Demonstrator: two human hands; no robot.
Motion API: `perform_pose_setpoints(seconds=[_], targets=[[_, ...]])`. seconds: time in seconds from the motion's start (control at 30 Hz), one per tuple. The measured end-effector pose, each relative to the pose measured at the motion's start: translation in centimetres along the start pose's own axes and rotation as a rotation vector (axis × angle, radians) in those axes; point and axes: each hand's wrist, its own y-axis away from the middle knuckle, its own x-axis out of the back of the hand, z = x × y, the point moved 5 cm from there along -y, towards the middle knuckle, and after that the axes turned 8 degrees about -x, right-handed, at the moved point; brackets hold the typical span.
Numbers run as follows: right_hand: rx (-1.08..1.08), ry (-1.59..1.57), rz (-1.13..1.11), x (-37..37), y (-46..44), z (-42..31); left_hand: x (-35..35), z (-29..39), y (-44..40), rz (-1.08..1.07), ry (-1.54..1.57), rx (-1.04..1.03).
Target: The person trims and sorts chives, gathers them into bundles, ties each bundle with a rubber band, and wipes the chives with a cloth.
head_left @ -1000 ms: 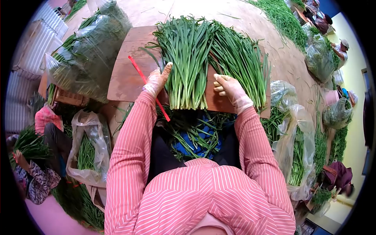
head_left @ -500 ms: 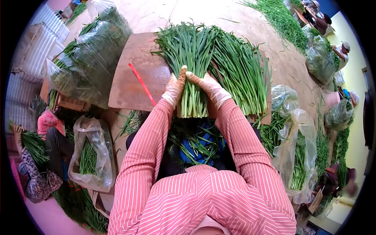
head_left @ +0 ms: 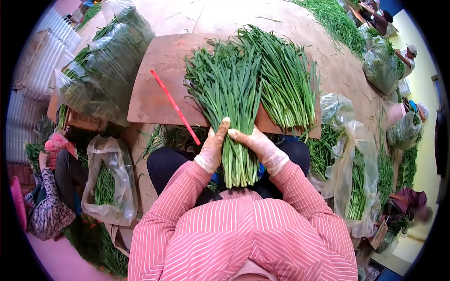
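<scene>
Both gloved hands clasp a thick bunch of long green leaves around its pale stems. My left hand wraps the left side and my right hand the right, thumbs side by side on top. The stem ends hang over my lap, close to my chest, while the leafy tips lie on the brown board. To the right, a second pile of the same greens rests on the board. A red strip lies at the left, its lower end past the board's near edge.
Plastic bags of greens stand at the upper left, lower left and right. A person in patterned sleeves sits at the left. Other people work at the far right. Loose greens are heaped at the upper right.
My hands first closed around the left bunch, then drew it toward my chest, so its stems now extend beyond the board. The second pile stays on the board.
</scene>
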Motion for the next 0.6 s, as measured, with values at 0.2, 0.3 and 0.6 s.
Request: perform_pose_setpoints(seconds=[0.2, 0.3, 0.6], targets=[[-0.262, -0.130, -0.029, 0.9, 2.0, 2.8, 2.6, -3.6, 0.7, -0.015, 0.004, 0.199], [-0.349, -0.123, -0.076, 1.3, 1.5, 3.5, 2.6, -3.6, 0.6, -0.079, -0.046, 0.292], [-0.213, -0.063, -0.075, 1.4, 0.9, 4.5, 1.8, -3.1, 0.3, -0.177, -0.176, 0.193]])
